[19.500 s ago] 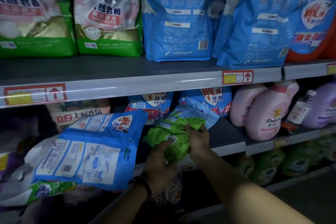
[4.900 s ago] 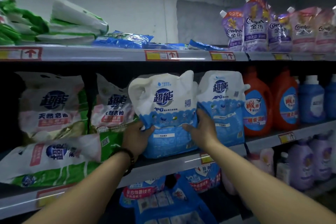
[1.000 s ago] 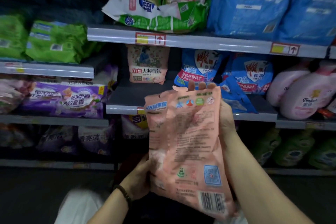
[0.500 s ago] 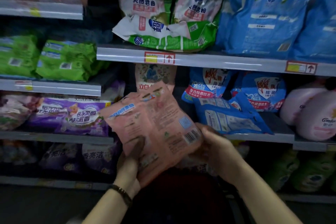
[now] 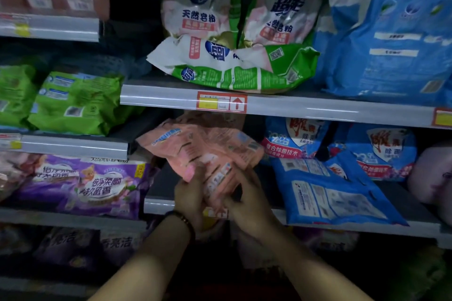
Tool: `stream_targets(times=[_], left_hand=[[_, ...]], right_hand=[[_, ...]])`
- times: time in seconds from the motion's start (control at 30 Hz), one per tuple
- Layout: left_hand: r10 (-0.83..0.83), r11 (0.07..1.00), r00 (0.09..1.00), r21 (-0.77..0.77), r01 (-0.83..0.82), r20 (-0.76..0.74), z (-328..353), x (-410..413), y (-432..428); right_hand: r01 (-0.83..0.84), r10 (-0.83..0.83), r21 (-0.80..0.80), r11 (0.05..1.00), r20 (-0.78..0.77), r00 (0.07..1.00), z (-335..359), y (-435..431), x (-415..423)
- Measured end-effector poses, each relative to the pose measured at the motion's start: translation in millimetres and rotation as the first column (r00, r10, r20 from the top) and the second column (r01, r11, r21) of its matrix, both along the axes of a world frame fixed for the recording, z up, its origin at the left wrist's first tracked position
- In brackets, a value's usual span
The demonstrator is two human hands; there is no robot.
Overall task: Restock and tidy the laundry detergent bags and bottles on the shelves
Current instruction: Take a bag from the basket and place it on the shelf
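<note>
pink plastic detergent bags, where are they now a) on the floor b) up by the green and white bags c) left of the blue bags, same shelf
c: the left hand and right hand hold the pink plastic detergent bags at the dark shelf, just left of the flat blue plastic bag.

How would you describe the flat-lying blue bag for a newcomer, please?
Look at the shelf below the red-and-yellow price tag. Right of the pink bags, a blue bag sits at its front edge. Unlike the upright blue bags behind, it lies flat, back label up.
</note>
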State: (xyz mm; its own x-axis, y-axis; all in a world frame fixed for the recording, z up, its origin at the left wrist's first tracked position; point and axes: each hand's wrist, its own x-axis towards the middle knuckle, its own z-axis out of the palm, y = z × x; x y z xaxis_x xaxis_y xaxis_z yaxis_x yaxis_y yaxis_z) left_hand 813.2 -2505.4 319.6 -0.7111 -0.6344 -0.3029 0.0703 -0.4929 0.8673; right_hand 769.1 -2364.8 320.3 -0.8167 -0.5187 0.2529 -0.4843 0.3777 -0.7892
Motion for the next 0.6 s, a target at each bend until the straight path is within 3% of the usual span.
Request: stream_targets(times=[0.07,0.13,0.2,0.3,0.4,0.5,0.6], left_hand=[[-0.073,0.977,0.977,-0.184,0.111,0.202,-1,-8,-15],[0.075,0.870,0.914,-0.474,0.136,0.399,-8,-6,-21],[0.132,0.815,0.928,-0.571,0.098,0.347,-14,-1,-27],[-0.127,0.708,0.967,-0.663,0.244,0.220,-32,0,-37],[-0.227,0.593,0.937,-0.725,0.350,0.266,-56,-8,-48],[-0.217,0.650,0.933,-0.671,0.358,0.287,-59,8,-47],[-0.100,0.615,0.964,-0.746,0.255,0.247,-47,47,-17]], right_hand=[[0.012,-0.010,0.077,0.997,-0.026,1.000,-9,-7,-22],[-0.026,0.026,0.217,0.976,0.000,1.000,-21,-11,-35],[-0.079,0.082,0.334,0.939,0.005,0.997,-37,-15,-41],[-0.100,0.103,0.334,0.937,0.010,0.995,-51,-22,-41],[-0.140,0.132,0.329,0.934,0.047,0.990,-55,-25,-37],[-0.063,0.060,0.204,0.977,0.021,0.998,-60,-17,-27],[0.016,-0.015,0.075,0.997,-0.008,1.000,-63,-3,0]])
